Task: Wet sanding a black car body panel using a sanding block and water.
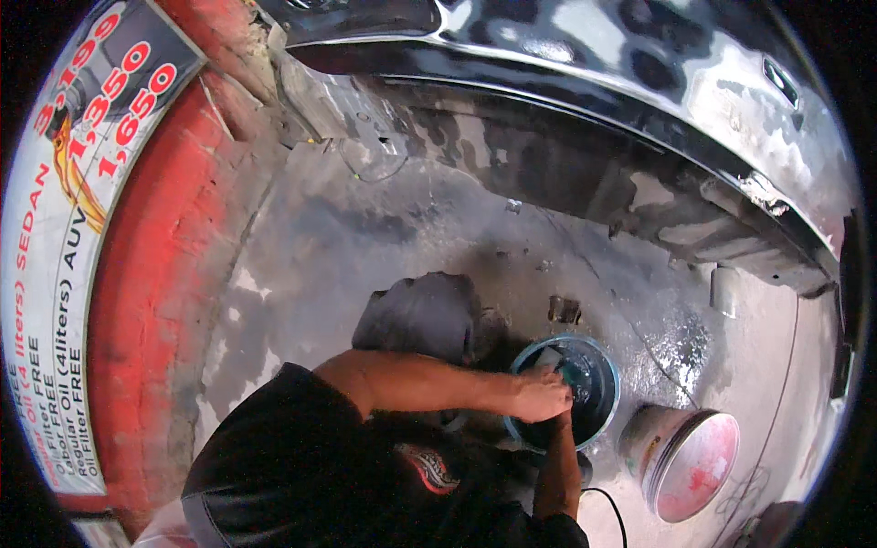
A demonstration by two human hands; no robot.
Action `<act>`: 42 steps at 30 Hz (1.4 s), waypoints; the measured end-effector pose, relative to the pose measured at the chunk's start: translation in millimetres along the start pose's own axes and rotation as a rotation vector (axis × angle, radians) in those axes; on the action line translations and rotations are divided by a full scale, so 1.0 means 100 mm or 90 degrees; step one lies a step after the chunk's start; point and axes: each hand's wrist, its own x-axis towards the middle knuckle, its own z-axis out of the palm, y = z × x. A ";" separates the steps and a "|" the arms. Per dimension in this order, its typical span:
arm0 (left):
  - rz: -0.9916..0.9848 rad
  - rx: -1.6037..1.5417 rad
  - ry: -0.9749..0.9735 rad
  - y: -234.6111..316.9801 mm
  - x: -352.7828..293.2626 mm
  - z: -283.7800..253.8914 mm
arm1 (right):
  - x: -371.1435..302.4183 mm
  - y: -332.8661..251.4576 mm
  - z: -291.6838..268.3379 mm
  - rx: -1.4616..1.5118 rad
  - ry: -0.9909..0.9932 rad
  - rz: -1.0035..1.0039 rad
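If lifting, expect weighty, sloshing load, stiff wall, likely slippery wet: grip blue-rimmed bucket (614,370), lower right of frame centre, by opposite rim sides. Note left hand (537,398) clenched against mostly hidden right hand (562,414) over bucket; cannot tell what either grasps.

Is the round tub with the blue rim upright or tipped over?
Upright: the tub shows its open mouth facing up, beneath the left hand.
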 end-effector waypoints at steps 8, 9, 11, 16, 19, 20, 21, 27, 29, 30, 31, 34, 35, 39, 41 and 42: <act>-0.149 -0.175 -0.016 -0.20 0.32 -0.96 | -0.70 0.18 -0.54 -0.036 0.042 0.202; -0.133 -0.108 0.031 -0.31 0.31 -0.95 | -0.67 0.10 -0.61 -0.008 0.065 0.335; -0.177 -0.091 0.160 -0.44 0.28 -0.87 | -0.42 -0.40 -1.03 -0.054 0.032 0.426; -0.216 -0.104 0.009 -0.30 0.44 -1.07 | -0.62 -0.55 -1.38 -0.051 0.123 0.320; -0.163 -0.117 0.040 -0.25 0.46 -0.83 | -0.74 -0.80 -1.54 -0.062 0.295 0.243; -0.100 -0.092 0.054 -0.37 0.41 -0.63 | -0.73 -0.87 -1.57 -0.064 0.272 0.224; -0.132 -0.144 0.019 -0.23 0.46 -0.71 | -0.79 -0.92 -1.64 -0.041 0.191 0.286; -0.105 -0.120 0.074 -0.22 0.48 -0.59 | -0.54 -1.15 -1.88 0.084 0.360 0.259; -0.104 -0.214 0.089 -0.24 0.52 -0.60 | -0.41 -1.35 -2.17 0.263 0.370 0.295; -0.104 -0.213 0.089 -0.23 0.55 -0.59 | -0.38 -1.42 -2.30 0.330 0.363 0.322; -0.094 -0.262 0.116 -0.23 0.56 -0.59 | -0.36 -1.45 -2.35 0.331 0.363 0.321; -0.088 -0.363 0.148 -0.22 0.62 -0.64 | -0.34 -1.55 -2.53 0.492 0.378 0.317; -0.096 -0.415 0.155 -0.21 0.63 -0.67 | -0.34 -1.63 -2.59 0.494 0.381 0.317; -0.197 -0.547 0.058 -0.22 0.61 -0.75 | -0.36 -1.63 -2.67 0.664 0.402 0.313; -0.284 -0.707 0.150 -0.34 0.52 -0.61 | -0.34 -1.70 -2.72 1.053 0.360 0.242; -0.308 -0.792 0.155 -0.21 0.53 -0.81 | -0.31 -1.70 -2.66 1.003 0.343 0.188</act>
